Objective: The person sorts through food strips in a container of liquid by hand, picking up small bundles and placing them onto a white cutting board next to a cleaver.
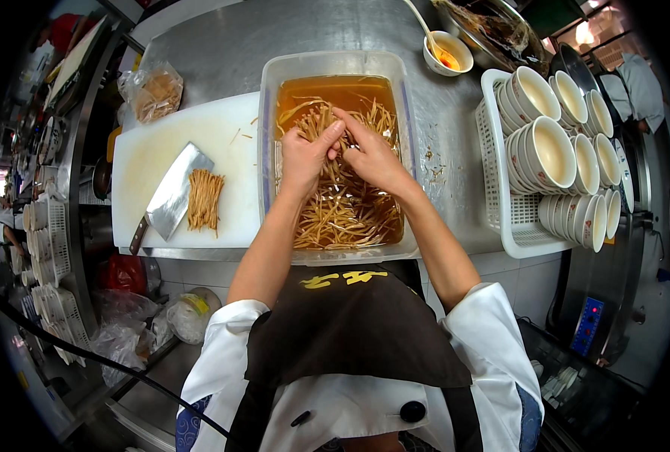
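A clear plastic tub (269,79) of amber liquid stands in front of me, with many thin brown strands (346,222) soaking in it; they look like long mushroom stems or dried buds. Over its middle my left hand (311,157) is closed around some strands, thumb on top. Against it, my right hand (373,157) pinches at the same bunch, its index finger stretched toward the left thumb. On the white cutting board (143,154) to the left rest a cleaver (177,192) and a neat bundle of strands (205,200).
A plastic bag (154,92) lies at the board's far edge. At right, a white basket (493,166) holds several stacks of bowls (553,151). Farther back stand a small bowl (449,54) with a spoon and a metal basin (493,34). A person (640,90) is at far right.
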The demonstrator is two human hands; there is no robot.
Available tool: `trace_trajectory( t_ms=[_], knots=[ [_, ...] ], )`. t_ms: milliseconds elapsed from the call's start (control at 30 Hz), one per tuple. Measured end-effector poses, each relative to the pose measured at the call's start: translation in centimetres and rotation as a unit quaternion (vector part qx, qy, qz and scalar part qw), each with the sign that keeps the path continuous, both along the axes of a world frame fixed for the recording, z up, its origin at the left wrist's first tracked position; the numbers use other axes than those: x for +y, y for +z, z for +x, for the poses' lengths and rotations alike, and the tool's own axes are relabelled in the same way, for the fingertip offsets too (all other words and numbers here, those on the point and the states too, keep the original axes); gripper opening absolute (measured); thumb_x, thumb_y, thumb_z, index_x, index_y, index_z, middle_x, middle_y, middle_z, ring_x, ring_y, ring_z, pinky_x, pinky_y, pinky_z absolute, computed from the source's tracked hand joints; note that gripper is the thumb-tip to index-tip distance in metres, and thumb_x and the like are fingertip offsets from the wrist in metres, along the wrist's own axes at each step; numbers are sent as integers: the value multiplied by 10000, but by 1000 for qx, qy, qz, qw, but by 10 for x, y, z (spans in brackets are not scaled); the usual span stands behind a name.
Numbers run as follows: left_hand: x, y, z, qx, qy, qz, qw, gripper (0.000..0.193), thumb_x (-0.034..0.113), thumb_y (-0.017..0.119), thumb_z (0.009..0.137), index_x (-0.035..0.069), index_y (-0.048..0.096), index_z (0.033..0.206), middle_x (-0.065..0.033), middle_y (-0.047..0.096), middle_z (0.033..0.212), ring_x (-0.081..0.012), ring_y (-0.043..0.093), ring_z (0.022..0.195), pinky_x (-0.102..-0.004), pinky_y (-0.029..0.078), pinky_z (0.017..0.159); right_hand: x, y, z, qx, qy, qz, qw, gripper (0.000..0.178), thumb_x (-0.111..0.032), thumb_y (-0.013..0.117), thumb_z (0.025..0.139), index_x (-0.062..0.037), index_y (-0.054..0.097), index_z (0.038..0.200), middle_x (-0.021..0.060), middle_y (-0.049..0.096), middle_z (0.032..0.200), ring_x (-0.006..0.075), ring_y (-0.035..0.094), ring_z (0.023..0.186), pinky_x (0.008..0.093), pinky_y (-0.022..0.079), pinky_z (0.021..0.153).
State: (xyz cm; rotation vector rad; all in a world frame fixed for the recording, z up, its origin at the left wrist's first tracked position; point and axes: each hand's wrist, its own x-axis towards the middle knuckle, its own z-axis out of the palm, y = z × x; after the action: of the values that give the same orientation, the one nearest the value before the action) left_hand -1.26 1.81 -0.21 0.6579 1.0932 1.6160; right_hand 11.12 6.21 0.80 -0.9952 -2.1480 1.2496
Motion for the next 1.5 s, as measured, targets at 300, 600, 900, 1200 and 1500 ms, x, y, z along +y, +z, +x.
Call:
trace_trajectory(
  t_ms=[300, 600, 900, 1200, 1500],
  knots=[
    [3, -4, -9, -74, 55, -9, 996, 113, 72, 659, 799, 17, 583, 862, -21, 568, 684, -76, 485, 543, -198, 394, 485, -10, 1, -1, 121, -53, -66, 989, 365, -138, 620, 811, 2, 525, 1134, 183, 622, 937, 257, 619, 853, 295, 462, 728],
    [1, 0, -6, -116, 21, -35, 992, 208, 60, 681, 778, 2, 607, 963, -30, 595, 755, -76, 483, 556, -203, 401, 491, -17, -6, -13, 130, -115, -16, 985, 143, -55, 519, 863, 39, 579, 953, 183, 613, 740, 298, 603, 637, 319, 468, 585],
    [-1, -3, -3, -21, 23, -43, 999, 197, 104, 679, 790, 14, 626, 958, -11, 610, 854, -55, 497, 659, -187, 391, 559, -22, -1, -21, 107, -140, 176, 968, 139, -30, 507, 849, 27, 567, 960, 177, 600, 757, 313, 600, 672, 364, 465, 570],
    [2, -4, -9, -36, 6, -17, 999, 156, 142, 599, 858, 17, 624, 947, -25, 626, 844, -55, 512, 669, -189, 381, 561, -28, 20, -5, -34, -90, 286, 953, 115, -105, 581, 812, -16, 594, 885, 145, 598, 762, 301, 600, 702, 376, 474, 582],
    [0, -8, 2, 41, -24, 10, 999, 45, 52, 574, 848, 10, 590, 847, -11, 571, 713, -84, 507, 630, -222, 405, 568, 19, 29, -1, 15, -17, 400, 916, 226, -51, 633, 645, -35, 619, 869, 83, 575, 745, 253, 588, 738, 348, 482, 621]
  ],
)
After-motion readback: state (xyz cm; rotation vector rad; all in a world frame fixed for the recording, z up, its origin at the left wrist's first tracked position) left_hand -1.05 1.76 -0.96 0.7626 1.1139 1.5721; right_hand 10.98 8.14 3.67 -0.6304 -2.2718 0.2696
